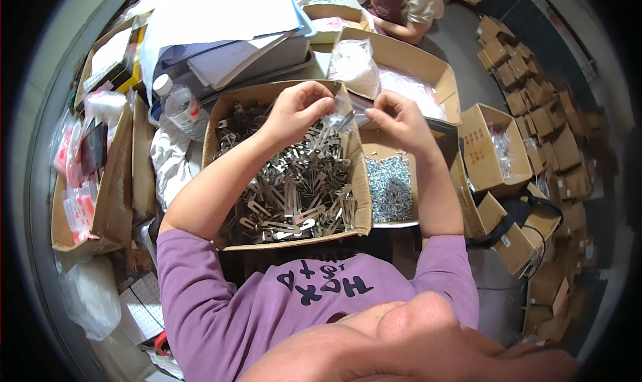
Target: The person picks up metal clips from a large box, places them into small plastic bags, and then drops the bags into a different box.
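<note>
Between my two hands a small clear plastic bag [347, 106] is held over the far right corner of a cardboard box [366, 208]. My left hand [297, 114] is closed, its thumb and fingers pinching the bag's left side. On the other side my right hand [402, 121] pinches the bag's right edge. Something dark and metallic shows at the bag's lower part, too small to make out. Below my hands the box holds many slotted flat metal pieces [294, 198]. Right of it, under my right forearm, many small silvery screws [389, 188] lie in a shallower box.
A clear bottle [180, 108] with a white cap stands left of the metal pieces. Papers [221, 21] cover a grey bin at the far left. Beyond my right hand, a carton [445, 81] holds plastic bags. Stacked small boxes [525, 74] line the right. Another person [404, 8] is at the far side.
</note>
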Demonstrator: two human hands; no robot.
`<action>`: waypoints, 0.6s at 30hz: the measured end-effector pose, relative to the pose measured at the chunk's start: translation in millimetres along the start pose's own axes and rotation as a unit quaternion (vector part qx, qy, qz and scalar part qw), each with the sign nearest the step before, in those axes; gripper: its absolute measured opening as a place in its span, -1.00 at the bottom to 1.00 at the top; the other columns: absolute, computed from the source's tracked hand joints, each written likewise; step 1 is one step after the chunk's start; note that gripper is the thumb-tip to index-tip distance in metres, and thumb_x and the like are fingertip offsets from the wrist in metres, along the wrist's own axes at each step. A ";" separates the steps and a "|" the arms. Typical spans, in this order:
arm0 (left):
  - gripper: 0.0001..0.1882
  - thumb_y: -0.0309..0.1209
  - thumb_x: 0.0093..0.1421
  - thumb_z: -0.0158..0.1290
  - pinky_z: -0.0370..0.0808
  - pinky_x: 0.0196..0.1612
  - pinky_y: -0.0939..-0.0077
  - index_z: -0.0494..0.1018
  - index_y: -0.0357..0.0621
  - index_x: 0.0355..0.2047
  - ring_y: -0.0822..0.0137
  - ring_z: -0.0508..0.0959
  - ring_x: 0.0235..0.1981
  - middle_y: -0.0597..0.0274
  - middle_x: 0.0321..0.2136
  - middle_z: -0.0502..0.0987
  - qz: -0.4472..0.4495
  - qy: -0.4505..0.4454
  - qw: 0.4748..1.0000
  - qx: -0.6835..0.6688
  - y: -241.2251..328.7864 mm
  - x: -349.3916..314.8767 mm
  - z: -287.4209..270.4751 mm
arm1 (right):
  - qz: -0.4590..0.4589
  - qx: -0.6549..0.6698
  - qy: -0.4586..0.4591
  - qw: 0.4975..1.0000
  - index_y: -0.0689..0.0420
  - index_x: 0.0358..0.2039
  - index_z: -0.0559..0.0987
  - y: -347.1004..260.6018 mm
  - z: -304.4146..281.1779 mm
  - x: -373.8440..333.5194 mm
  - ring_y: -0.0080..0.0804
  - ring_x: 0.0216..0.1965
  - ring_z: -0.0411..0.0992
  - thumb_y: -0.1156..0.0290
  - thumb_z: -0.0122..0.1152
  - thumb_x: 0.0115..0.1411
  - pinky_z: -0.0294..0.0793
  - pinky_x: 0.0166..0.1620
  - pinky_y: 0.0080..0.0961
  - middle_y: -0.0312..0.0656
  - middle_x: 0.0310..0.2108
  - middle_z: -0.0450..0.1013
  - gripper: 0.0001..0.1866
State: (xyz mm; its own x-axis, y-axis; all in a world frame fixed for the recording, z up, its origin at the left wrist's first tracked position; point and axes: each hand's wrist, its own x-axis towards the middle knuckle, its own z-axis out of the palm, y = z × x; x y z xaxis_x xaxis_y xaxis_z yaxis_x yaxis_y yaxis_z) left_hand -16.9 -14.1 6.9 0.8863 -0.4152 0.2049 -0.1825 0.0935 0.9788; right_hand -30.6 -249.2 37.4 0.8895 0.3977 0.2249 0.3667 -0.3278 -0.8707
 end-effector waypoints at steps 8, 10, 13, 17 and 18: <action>-0.77 -0.48 0.20 0.01 0.47 -0.11 0.56 0.35 -0.36 -0.18 0.42 0.54 -0.21 0.17 -0.29 0.52 -0.027 -0.021 0.999 -0.019 1.9 -6.8 -0.3 | 0.025 -0.066 0.403 0.912 0.16 -0.54 0.45 1.9 -127.4 -54.6 -0.74 -0.55 0.15 0.38 0.20 0.16 0.12 -0.50 -0.76 -0.48 -0.59 0.26 -0.81; -0.77 -0.48 0.20 0.00 0.47 -0.11 0.57 0.35 -0.36 -0.17 0.42 0.54 -0.21 0.16 -0.30 0.52 -0.022 -0.040 0.999 -0.016 2.5 0.5 4.7 | 0.018 -0.171 0.493 0.853 0.18 -0.56 0.44 18.6 -178.9 -84.5 -0.73 -0.56 0.14 0.36 0.22 0.15 0.14 -0.50 -0.72 -0.47 -0.62 0.26 -0.76; -0.76 -0.48 0.19 0.00 0.47 -0.12 0.56 0.35 -0.37 -0.17 0.43 0.54 -0.22 0.15 -0.30 0.53 -0.022 -0.031 0.999 0.005 1.7 -3.0 2.1 | 0.060 -0.240 0.495 0.833 0.23 -0.53 0.49 43.8 -189.7 -72.5 -0.71 -0.55 0.18 0.32 0.22 0.15 0.19 -0.49 -0.71 -0.43 -0.61 0.32 -0.75; -0.75 -0.45 0.20 0.04 0.47 -0.10 0.57 0.32 -0.33 -0.15 0.45 0.53 -0.21 0.23 -0.28 0.47 -0.035 -0.043 0.998 0.016 -2.3 -2.2 -0.1 | 0.159 -0.332 0.220 0.903 0.26 -0.32 0.56 88.3 -153.6 -26.0 -0.42 -0.39 0.44 0.25 0.19 0.09 0.41 -0.25 -0.48 -0.10 -0.43 0.51 -0.70; -0.75 -0.45 0.20 0.03 0.47 -0.10 0.57 0.32 -0.33 -0.16 0.45 0.53 -0.21 0.23 -0.28 0.47 -0.040 -0.044 0.998 0.031 -3.4 -2.0 0.0 | 0.174 -0.336 0.110 0.919 0.26 -0.29 0.56 104.7 -144.2 -12.7 -0.35 -0.32 0.47 0.25 0.20 0.07 0.42 -0.20 -0.46 -0.06 -0.37 0.52 -0.68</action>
State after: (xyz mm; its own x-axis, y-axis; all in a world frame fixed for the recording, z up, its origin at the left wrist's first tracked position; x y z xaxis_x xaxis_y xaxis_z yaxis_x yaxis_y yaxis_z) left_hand -18.0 -13.6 3.1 0.8590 -0.4967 0.1239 -0.1418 0.0017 0.9899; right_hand 35.8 -412.1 6.5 0.9913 0.0104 0.1315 0.0699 -0.8869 -0.4566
